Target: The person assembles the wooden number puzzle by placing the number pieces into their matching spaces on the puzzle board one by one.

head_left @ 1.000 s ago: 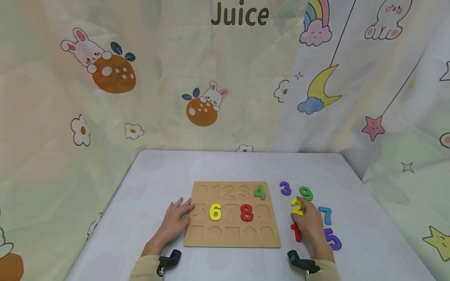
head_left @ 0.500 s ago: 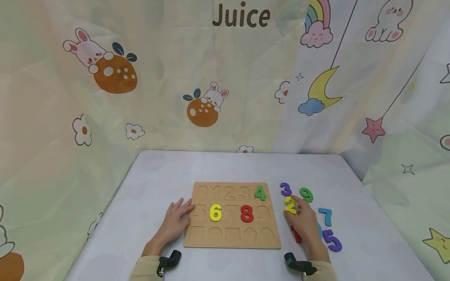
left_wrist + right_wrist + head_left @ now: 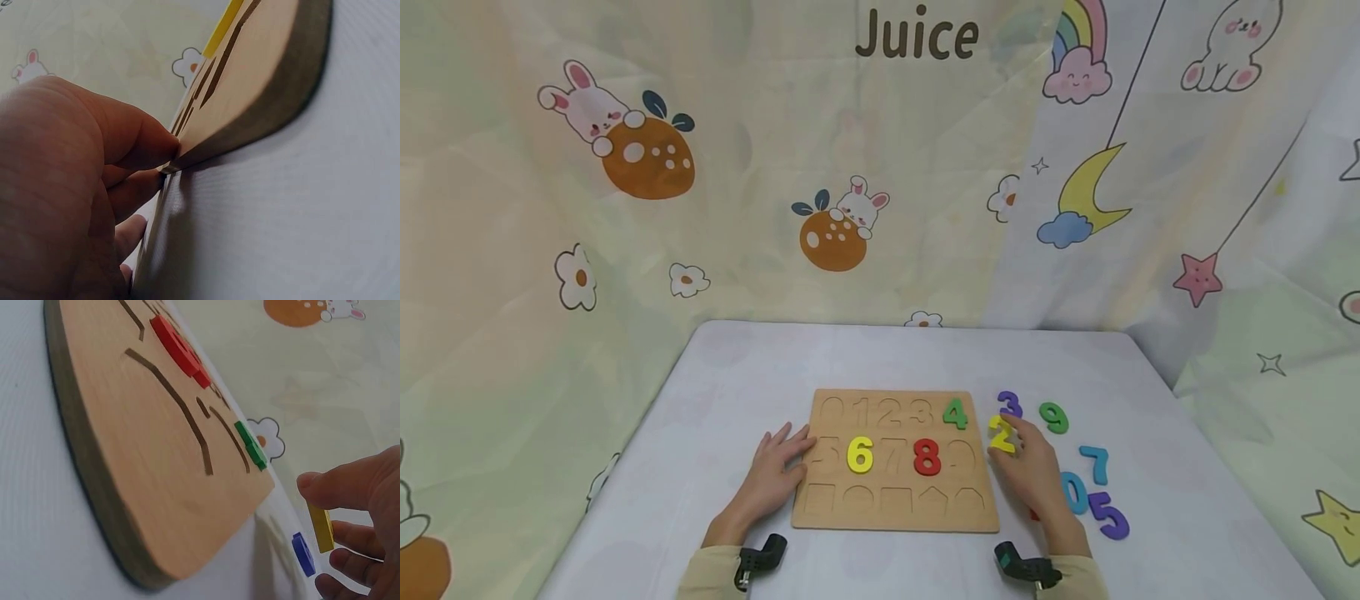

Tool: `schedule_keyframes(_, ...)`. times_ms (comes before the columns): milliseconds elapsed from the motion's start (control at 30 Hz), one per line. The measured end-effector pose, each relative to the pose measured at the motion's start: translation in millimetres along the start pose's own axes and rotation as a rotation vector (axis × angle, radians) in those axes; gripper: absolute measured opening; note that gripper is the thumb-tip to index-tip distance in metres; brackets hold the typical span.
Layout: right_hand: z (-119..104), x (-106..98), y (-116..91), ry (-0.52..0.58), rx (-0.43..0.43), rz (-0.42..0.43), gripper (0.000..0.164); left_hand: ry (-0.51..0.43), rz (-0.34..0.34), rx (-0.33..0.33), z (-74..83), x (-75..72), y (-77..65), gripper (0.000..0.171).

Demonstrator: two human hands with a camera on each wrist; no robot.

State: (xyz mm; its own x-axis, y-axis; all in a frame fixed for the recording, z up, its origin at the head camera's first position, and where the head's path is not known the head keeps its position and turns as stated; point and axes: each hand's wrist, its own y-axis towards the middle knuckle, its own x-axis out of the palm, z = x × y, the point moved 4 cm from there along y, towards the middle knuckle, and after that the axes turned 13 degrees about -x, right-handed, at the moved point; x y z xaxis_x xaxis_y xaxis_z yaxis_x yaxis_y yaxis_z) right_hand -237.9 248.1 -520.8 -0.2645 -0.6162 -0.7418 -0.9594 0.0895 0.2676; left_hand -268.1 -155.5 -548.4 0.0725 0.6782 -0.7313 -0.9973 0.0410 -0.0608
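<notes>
My right hand (image 3: pixel 1032 471) pinches a yellow number 2 (image 3: pixel 1000 435) between thumb and fingers, just right of the wooden number board (image 3: pixel 880 500). In the right wrist view the yellow 2 (image 3: pixel 322 528) stands tilted between thumb and fingers, off the table. My left hand (image 3: pixel 771 471) rests at the board's left edge with its fingers extended. Up close in the left wrist view, its thumb and index fingertips touch the edge of the board (image 3: pixel 262 81). A green 4 (image 3: pixel 955 413), yellow 6 (image 3: pixel 860 455) and red 8 (image 3: pixel 927 457) sit on the board among bare outlined recesses.
Right of the board lie a purple 3 (image 3: pixel 1010 403), partly behind the hand, a green 9 (image 3: pixel 1054 417), blue 7 (image 3: pixel 1095 463), blue 0 (image 3: pixel 1074 492) and purple 5 (image 3: pixel 1108 516). A red piece (image 3: pixel 1034 515) is mostly hidden under my right hand. A printed curtain (image 3: pixel 737 208) hangs behind the table.
My right hand has moved left toward the board with the yellow 2, uncovering the blue 0 and covering most of the red 1. The left hand has stayed in place.
</notes>
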Motion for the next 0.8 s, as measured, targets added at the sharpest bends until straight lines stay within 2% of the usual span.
schedule_keyframes(367, -15.4, 5.0, 2.7, 0.033, 0.0, -0.028, 0.061, 0.0, -0.003, 0.011, 0.6, -0.7, -0.8, 0.044)
schedule_keyframes(800, -32.0, 9.3, 7.8, 0.01, -0.078, -0.047, 0.058, -0.004, -0.001, 0.008, 1.2, -1.6, -1.6, 0.043)
